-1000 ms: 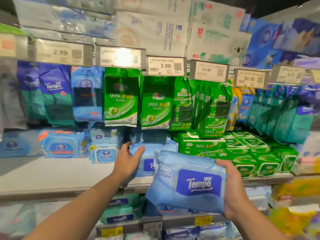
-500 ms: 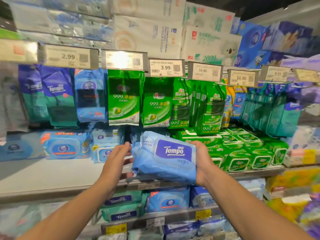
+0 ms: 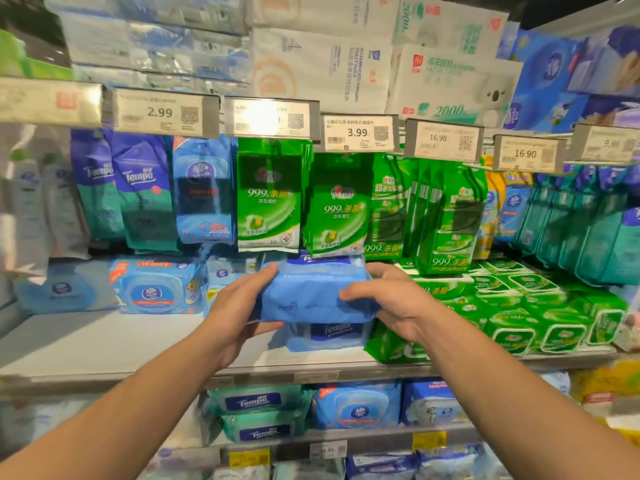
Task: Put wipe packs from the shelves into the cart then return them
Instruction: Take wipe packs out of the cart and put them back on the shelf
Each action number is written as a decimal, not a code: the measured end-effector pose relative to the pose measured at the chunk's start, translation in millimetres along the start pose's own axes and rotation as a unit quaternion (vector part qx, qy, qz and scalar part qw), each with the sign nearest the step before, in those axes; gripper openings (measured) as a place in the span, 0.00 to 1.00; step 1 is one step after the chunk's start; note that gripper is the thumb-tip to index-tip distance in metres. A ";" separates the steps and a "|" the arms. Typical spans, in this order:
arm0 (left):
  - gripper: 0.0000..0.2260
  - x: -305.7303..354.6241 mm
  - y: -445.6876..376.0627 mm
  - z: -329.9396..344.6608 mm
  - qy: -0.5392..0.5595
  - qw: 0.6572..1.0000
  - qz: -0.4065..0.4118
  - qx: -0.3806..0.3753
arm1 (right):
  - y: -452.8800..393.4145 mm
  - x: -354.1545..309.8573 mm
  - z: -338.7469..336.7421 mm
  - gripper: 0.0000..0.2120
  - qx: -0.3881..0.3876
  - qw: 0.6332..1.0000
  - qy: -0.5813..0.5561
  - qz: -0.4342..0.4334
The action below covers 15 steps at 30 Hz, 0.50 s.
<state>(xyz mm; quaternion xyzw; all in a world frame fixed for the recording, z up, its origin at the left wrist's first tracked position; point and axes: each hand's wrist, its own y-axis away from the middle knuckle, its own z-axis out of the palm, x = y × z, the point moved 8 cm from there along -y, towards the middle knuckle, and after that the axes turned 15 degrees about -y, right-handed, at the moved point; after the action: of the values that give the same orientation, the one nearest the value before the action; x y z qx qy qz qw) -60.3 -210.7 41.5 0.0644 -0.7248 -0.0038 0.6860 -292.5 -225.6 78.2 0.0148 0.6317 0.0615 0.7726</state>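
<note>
A soft, pale blue plastic wipe pack (image 3: 313,294) is held between both hands above the middle grey shelf (image 3: 104,344), in the centre of the scene. The left hand (image 3: 239,308) is wrapped around the pack's left end: its fingers are curled over the top far edge and its thumb is tucked under the near bottom edge, so the grip is grasping the pack. The right hand (image 3: 391,303) is clasped on the pack's right end, with the thumb laid across the near face and the fingers curved behind the far side; this grip is likewise grasping the pack. The pack is turned with its plain side toward the camera and is held just above a second blue Tempo-branded wipe pack (image 3: 329,336) that lies flat on the shelf; whether the two packs are touching cannot be told. Green boxed wipe packs (image 3: 526,306) are stacked on the shelf just to the right. Green hanging sachets (image 3: 270,202) are hung farther back above the held pack, below a row of price tags (image 3: 358,133).
</note>
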 end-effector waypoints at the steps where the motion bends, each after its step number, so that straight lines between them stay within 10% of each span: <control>1: 0.16 3.3 -1.7 3.2 -0.012 1.000 0.016 -0.010 | -4.8 -0.5 -2.8 0.24 0.004 1.000 0.028 -0.012; 15: 0.32 12.5 -54.4 8.1 -0.265 0.957 0.082 0.088 | -60.4 -13.8 -26.3 0.31 -0.014 0.977 0.178 -0.116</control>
<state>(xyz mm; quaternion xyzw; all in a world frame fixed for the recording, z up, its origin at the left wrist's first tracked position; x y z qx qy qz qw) -64.2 -266.6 48.3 0.0614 -0.8808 0.0995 0.4588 -316.3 -288.5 80.4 -0.0807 0.7553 -0.0185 0.6501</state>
